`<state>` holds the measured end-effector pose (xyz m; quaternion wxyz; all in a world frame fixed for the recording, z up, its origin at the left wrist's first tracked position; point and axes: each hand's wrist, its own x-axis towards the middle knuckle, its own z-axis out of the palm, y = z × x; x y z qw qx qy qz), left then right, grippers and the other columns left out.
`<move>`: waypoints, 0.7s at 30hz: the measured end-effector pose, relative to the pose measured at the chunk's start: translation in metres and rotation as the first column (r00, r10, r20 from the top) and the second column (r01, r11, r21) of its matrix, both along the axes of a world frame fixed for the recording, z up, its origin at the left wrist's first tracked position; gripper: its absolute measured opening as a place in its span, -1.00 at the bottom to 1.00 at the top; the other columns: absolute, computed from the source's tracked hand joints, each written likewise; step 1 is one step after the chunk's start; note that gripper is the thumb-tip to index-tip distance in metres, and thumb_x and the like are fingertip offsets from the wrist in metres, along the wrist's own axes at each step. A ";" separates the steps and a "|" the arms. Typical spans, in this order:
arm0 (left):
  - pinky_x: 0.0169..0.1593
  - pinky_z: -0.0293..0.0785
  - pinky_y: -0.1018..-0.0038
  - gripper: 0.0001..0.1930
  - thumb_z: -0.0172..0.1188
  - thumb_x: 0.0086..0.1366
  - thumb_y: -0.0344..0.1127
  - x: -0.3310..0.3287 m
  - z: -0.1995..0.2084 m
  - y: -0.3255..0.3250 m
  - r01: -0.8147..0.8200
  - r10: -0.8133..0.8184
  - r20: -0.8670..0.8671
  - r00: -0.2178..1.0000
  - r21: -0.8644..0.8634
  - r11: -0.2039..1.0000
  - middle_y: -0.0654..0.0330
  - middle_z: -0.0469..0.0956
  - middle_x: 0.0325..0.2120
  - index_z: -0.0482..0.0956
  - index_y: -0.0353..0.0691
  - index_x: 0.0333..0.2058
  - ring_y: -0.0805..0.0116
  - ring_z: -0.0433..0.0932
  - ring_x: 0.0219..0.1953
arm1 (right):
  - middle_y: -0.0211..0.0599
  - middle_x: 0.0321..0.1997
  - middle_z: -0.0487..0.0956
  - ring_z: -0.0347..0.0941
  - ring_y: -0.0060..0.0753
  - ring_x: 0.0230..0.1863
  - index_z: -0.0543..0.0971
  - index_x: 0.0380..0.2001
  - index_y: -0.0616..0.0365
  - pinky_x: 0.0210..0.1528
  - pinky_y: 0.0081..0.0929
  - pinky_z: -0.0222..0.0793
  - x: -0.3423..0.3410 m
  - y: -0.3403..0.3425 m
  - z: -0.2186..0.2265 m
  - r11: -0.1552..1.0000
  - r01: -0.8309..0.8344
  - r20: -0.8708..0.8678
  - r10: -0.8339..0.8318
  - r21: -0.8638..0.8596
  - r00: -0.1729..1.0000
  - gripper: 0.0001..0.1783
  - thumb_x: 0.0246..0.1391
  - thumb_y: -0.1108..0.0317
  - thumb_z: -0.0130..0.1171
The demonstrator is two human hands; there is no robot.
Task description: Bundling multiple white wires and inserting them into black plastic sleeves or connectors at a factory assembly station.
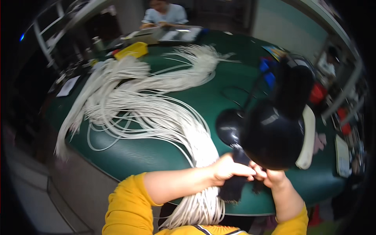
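My left hand [232,170] is closed around a bundle of short black strands [230,191], which hangs below the fingers over the table edge. Close beside it, my right hand [270,176] has its fingers pinched together near the left thumb; a small dark piece [257,187] shows under them, too blurred to name. A black lamp head [270,135] hangs just above the right hand and covers part of it. Under my left forearm runs a thick bundle of long white cables [201,150], its near end hanging off the table toward me.
More white cables [121,74] spread across the green table [156,154]. A yellow bin [135,50] stands at the far left. The lamp's round black base [230,126] is left of its head. Across the table sits another person [164,15] behind a tray [182,34].
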<state>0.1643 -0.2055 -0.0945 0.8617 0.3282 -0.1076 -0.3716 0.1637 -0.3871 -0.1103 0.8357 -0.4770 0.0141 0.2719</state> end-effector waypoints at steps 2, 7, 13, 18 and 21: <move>-0.33 0.42 0.58 -0.82 0.12 -0.03 -0.55 -0.002 0.001 -0.003 0.016 -0.016 -0.042 0.999 -0.001 1.000 0.12 0.47 -0.52 0.42 -0.38 -0.37 0.34 0.50 -0.35 | -0.38 -0.67 0.32 0.06 -0.69 -0.81 0.39 -0.38 0.20 -0.77 -0.76 -0.07 -0.001 -0.004 0.009 0.998 -0.055 0.012 0.055 0.018 0.998 -0.85 0.04 0.40 -0.16; -0.36 0.46 0.52 -0.81 0.06 0.00 -0.58 0.007 -0.015 -0.003 -0.015 0.017 -0.090 0.996 0.023 1.000 0.07 0.48 -0.51 0.43 -0.43 -0.33 0.34 0.50 -0.45 | -0.36 -0.71 0.33 0.03 -0.74 -0.81 0.40 -0.49 0.26 -0.76 -0.79 -0.10 -0.003 0.003 0.027 0.994 -0.097 0.226 0.084 0.045 0.971 -0.77 0.07 0.40 -0.24; -0.29 0.47 0.43 -0.75 0.09 0.00 -0.56 0.004 -0.018 0.000 0.032 -0.041 -0.162 0.986 -0.055 0.998 0.04 0.47 -0.44 0.40 -0.42 -0.27 0.26 0.50 -0.40 | -0.39 -0.69 0.43 0.34 -0.66 -0.66 0.42 -0.69 0.24 -0.60 -0.77 0.23 -0.010 0.012 0.041 0.957 0.095 0.474 0.049 -0.275 0.879 -0.80 -0.07 0.43 0.07; -0.24 0.46 0.49 -0.69 0.10 0.00 -0.51 -0.004 -0.026 0.001 -0.084 0.090 -0.086 0.992 0.065 0.994 0.08 0.46 -0.37 0.38 -0.37 -0.21 0.34 0.48 -0.34 | -0.33 -0.62 0.47 0.39 -0.62 -0.61 0.46 -0.53 0.31 -0.51 -0.70 0.35 -0.010 0.012 0.031 0.981 0.136 0.478 -0.053 -0.141 0.877 -0.89 -0.10 0.47 0.10; -0.30 0.46 0.55 -0.73 0.07 0.01 -0.53 -0.006 -0.024 0.004 -0.097 0.105 -0.068 0.992 0.112 0.989 0.10 0.45 -0.42 0.39 -0.37 -0.23 0.38 0.48 -0.39 | -0.32 -0.60 0.47 0.40 -0.60 -0.60 0.46 -0.51 0.32 -0.50 -0.69 0.35 -0.006 0.018 0.021 0.996 0.049 0.391 -0.013 -0.081 0.920 -0.89 -0.09 0.47 0.09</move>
